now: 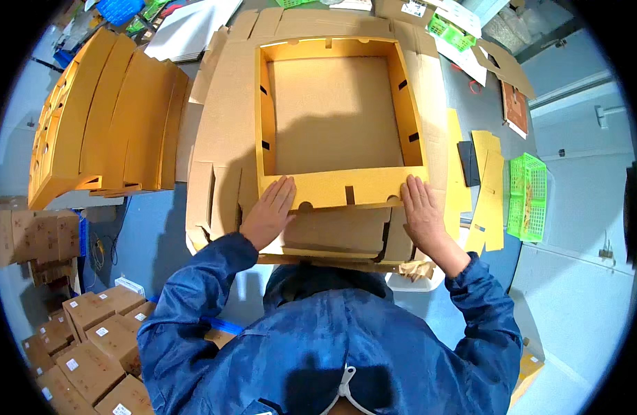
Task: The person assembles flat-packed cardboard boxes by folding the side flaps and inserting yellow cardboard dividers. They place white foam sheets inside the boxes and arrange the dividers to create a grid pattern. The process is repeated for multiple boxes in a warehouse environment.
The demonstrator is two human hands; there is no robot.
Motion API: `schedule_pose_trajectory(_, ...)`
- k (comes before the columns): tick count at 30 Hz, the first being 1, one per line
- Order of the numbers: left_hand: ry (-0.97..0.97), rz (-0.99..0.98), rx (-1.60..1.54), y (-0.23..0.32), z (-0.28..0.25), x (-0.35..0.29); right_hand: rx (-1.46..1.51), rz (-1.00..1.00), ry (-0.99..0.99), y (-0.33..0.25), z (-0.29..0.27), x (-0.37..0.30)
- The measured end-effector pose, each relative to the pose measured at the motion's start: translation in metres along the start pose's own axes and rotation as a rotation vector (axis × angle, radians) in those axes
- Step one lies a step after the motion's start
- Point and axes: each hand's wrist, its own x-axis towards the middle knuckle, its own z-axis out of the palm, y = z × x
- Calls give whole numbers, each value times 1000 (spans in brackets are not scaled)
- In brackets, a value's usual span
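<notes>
A yellow cardboard box frame (332, 189) lies in front of me, its four walls standing around a plain brown inside. Dark slots and round notches mark its walls. My left hand (268, 213) rests flat on the near wall's left corner, fingers stretched out. At the right corner of that same wall, my right hand (426, 216) presses with its fingers extended. Neither hand is wrapped round anything. Under the frame is a flattened brown cardboard sheet (225, 104) with folded flaps, spread over the work surface.
Several yellow cardboard trays (142, 131) stand stacked at the left. Yellow strips (488, 187), a dark flat piece (469, 164) and a green basket (527, 197) lie to the right. Brown cartons (94, 373) pile up at lower left. Red scissors (475, 86) lie at far right.
</notes>
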Motion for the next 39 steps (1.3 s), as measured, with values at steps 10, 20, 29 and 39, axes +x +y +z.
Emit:
schedule_pose_trajectory(10, -528, 3, -320, -27, -5, 45, 138, 47, -392, 23, 42, 42)
schedule_pose_trajectory(20, -683, -13, -5, -33, 11, 59, -30, -178, -483, 41, 64, 46)
schedule_pose_trajectory(29, -275, -44, -410, 71, 38, 44, 248, -242, -113, 122, 80, 42)
schedule_pose_trajectory(39, 547, -684, 71, 2, -28, 38, 401, -82, 165, 141, 40, 124)
